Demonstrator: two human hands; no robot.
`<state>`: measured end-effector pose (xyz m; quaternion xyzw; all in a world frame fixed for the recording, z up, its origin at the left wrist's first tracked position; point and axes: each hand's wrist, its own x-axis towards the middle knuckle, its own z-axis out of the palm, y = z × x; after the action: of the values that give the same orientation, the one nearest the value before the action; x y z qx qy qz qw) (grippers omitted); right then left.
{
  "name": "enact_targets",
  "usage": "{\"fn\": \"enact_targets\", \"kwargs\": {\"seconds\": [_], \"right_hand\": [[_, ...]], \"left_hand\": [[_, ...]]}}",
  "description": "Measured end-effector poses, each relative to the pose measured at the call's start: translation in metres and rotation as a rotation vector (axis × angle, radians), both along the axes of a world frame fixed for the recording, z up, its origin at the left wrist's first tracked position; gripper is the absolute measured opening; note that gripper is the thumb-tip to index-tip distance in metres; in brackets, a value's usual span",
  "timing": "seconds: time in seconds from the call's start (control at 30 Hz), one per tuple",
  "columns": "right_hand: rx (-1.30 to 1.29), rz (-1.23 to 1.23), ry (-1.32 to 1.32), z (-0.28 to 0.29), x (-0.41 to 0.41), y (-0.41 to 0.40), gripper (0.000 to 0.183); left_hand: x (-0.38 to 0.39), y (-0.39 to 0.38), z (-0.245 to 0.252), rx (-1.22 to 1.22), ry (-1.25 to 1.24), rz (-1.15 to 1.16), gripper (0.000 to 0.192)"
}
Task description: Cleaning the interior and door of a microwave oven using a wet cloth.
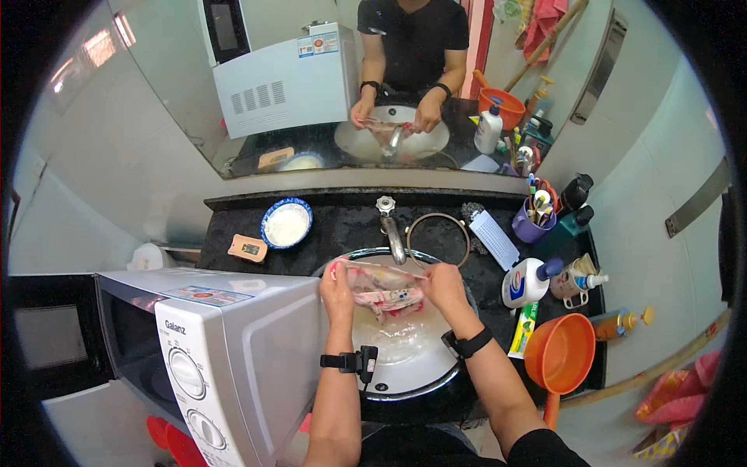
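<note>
Between my hands hangs a wet, patterned piece of fabric (382, 289), pink and white, stretched above the sink. My left hand (337, 292) grips its left edge, and my right hand (444, 289) pinches the right end. Below the fabric, the white oval sink (402, 376) holds some water. The metal faucet (394, 230) stands behind the fabric, its spout pointing over the basin. I wear a black band on each wrist, the left one with a small device attached. The mirror (315, 87) reflects both hands holding the fabric.
A Galanz microwave (280, 338) stands close at left. Behind the sink are a blue-rimmed bowl of white powder (286, 223) and a metal ring (438, 240). At right are a white pump bottle (524, 283), a toothpaste tube (523, 330), an orange dipper (560, 353) and a purple toothbrush cup (533, 222).
</note>
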<state>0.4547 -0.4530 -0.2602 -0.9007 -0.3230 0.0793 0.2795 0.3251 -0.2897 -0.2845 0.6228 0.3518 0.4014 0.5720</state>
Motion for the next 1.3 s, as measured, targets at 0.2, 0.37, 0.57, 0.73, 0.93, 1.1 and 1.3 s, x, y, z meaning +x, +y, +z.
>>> {"fn": "enact_targets", "kwargs": {"seconds": [0.2, 0.37, 0.57, 0.73, 0.93, 1.1, 1.3], "right_hand": [[0.604, 0.219, 0.866, 0.028, -0.006, -0.002, 0.013], [0.838, 0.199, 0.926, 0.001, -0.024, 0.008, 0.040], [0.497, 0.181, 0.614, -0.100, -0.033, 0.010, 0.046], [-0.102, -0.243, 0.496, -0.080, -0.028, 0.040, 0.041], [0.588, 0.018, 0.937, -0.050, -0.066, 0.037, 0.027], [0.385, 0.128, -0.100, -0.121, -0.054, 0.048, 0.026], [0.512, -0.102, 0.977, -0.133, -0.042, 0.055, 0.035]], "left_hand": [[0.016, -0.054, 0.012, 0.002, -0.065, -0.453, 0.023], [0.016, -0.033, -0.033, -0.197, 0.238, -0.462, 0.032], [0.024, -0.046, 0.011, -0.479, -0.330, -0.340, 0.039], [0.008, -0.038, -0.058, -0.277, 0.074, -0.090, 0.043], [-0.001, -0.053, -0.051, -1.286, -0.286, -0.301, 0.048], [0.002, -0.058, -0.091, -1.174, -0.374, -0.298, 0.039], [0.010, -0.058, -0.087, -1.086, -0.332, -0.169, 0.027]]}}
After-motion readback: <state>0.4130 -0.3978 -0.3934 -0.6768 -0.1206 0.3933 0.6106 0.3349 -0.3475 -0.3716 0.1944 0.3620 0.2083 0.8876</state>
